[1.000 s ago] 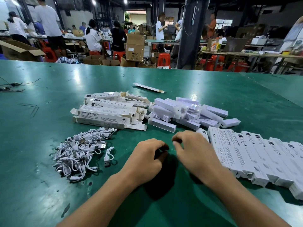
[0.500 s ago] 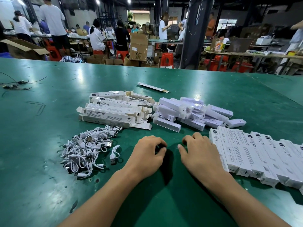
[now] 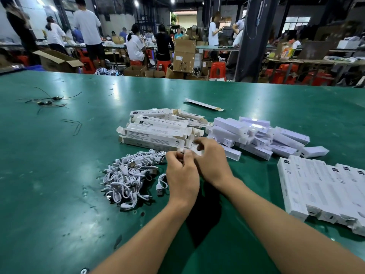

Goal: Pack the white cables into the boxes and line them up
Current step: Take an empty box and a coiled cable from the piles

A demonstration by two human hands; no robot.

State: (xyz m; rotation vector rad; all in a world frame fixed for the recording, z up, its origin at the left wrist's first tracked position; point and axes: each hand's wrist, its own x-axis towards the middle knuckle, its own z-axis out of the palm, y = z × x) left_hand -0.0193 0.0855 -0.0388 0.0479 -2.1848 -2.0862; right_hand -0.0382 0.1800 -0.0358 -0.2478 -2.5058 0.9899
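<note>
Forearms converge over table point(image 3: 59, 175). L hand point(image 3: 182, 175) fingers curled, pinching small blurred item point(image 3: 180, 155). R hand point(image 3: 212, 163) curled too, grip unclear, beside open boxes point(image 3: 154, 133).

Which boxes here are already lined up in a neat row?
The white boxes on the right, lying side by side; the open-flapped stack and the lilac pile beside it are heaped.
</note>
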